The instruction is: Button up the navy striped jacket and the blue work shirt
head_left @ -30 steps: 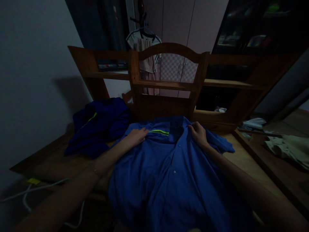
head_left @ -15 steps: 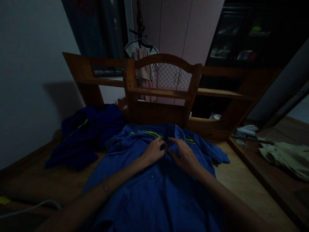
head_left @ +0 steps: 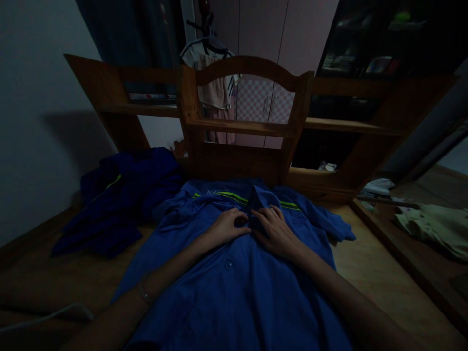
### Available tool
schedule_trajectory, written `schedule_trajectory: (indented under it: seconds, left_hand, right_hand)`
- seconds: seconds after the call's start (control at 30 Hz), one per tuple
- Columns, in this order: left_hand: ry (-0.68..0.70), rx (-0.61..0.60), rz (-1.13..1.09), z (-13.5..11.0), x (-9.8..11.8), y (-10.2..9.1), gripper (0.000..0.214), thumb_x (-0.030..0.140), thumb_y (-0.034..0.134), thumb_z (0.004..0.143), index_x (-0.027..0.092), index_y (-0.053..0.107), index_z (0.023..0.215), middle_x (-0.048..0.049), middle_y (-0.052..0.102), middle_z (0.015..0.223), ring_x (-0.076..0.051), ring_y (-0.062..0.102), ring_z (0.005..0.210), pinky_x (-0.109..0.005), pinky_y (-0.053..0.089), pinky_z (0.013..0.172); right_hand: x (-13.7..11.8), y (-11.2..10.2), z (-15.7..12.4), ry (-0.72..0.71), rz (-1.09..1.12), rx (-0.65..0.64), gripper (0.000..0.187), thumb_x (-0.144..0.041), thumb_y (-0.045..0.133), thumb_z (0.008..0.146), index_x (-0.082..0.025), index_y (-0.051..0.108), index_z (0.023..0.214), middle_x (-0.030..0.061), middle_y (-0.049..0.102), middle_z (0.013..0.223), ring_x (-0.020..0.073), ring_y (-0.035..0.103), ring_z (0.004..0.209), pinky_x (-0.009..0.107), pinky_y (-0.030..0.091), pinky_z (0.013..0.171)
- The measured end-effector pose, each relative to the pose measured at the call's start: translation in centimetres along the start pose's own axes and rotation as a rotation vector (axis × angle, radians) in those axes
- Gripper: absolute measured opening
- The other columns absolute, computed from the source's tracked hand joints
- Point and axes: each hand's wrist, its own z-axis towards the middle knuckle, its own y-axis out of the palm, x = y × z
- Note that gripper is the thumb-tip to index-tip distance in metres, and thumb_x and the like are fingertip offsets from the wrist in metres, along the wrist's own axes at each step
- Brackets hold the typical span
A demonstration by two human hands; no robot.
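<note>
A blue button-up shirt (head_left: pixel 234 287) with lime-green stripes lies spread face up on a wooden surface (head_left: pixel 369 273). Both my hands meet at its chest placket just below the collar. My left hand (head_left: pixel 228 225) has its fingers curled and pinched on the placket fabric. My right hand (head_left: pixel 274 229) rests beside it, fingers bent and pressed onto the same strip of cloth. A round button shows lower down the front.
A crumpled dark blue garment (head_left: pixel 120 195) lies at the left. A wooden headboard with shelves (head_left: pixel 248 131) stands behind the shirt. A pale garment (head_left: pixel 431 226) lies on the ledge at the right. A white cable (head_left: pixel 47 317) runs at lower left.
My hands left the shirt's shoulders and came together at the middle of the chest. Since half a second ago the right fingers have closed down onto the placket.
</note>
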Motion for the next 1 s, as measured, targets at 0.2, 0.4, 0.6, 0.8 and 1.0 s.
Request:
schedule_trajectory:
  seconds: [0.2,0.4,0.6,0.8,1.0]
  left_hand:
    - [0.012,-0.043,-0.054,-0.1,0.2,0.2,0.020,0.028,0.067,0.072,0.018,0.066,0.090,-0.0027,0.066,0.089,-0.017,0.059,0.086,-0.026,0.044,0.080]
    - [0.122,0.034,-0.017,-0.4,1.3,0.1,0.011,0.024,0.065,0.077,0.019,0.066,0.086,-0.0015,0.065,0.086,-0.016,0.057,0.086,-0.026,0.043,0.079]
    - [0.221,0.010,-0.040,-0.8,2.2,0.1,0.013,0.017,0.056,0.083,0.019,0.064,0.094,-0.0027,0.061,0.095,-0.014,0.058,0.090,-0.025,0.044,0.080]
    - [0.249,-0.046,-0.109,-0.8,2.0,0.4,0.008,0.021,0.057,0.084,0.018,0.063,0.089,-0.0026,0.060,0.094,-0.014,0.058,0.089,-0.024,0.043,0.080]
    - [0.228,-0.115,-0.173,-0.6,2.1,0.5,0.010,0.023,0.062,0.081,0.017,0.063,0.089,-0.0019,0.060,0.091,-0.013,0.058,0.085,-0.024,0.043,0.077]
  right_hand:
    - [0.5,0.5,-0.2,0.067,0.051,-0.023,0.033,-0.020,0.057,0.084,-0.022,0.054,0.117,0.0080,0.059,0.103,0.0235,0.050,0.099,0.041,0.036,0.088]
    - [0.7,1.6,-0.5,0.132,0.342,0.035,0.013,-0.023,0.061,0.084,-0.021,0.058,0.096,0.0027,0.064,0.093,0.0187,0.055,0.089,0.034,0.035,0.083]
    - [1.5,0.8,-0.4,0.191,0.622,-0.062,0.019,-0.035,0.061,0.084,-0.020,0.059,0.095,0.0004,0.065,0.085,0.0150,0.058,0.077,0.027,0.040,0.074]
    - [2.3,-0.9,-0.1,0.188,0.778,-0.274,0.027,-0.040,0.065,0.079,-0.017,0.064,0.094,0.0011,0.065,0.089,0.0152,0.058,0.081,0.025,0.042,0.072]
    - [2.5,-1.5,-0.1,0.202,0.793,-0.369,0.031,-0.043,0.067,0.076,-0.016,0.065,0.092,-0.0002,0.064,0.083,0.0143,0.056,0.076,0.023,0.041,0.067]
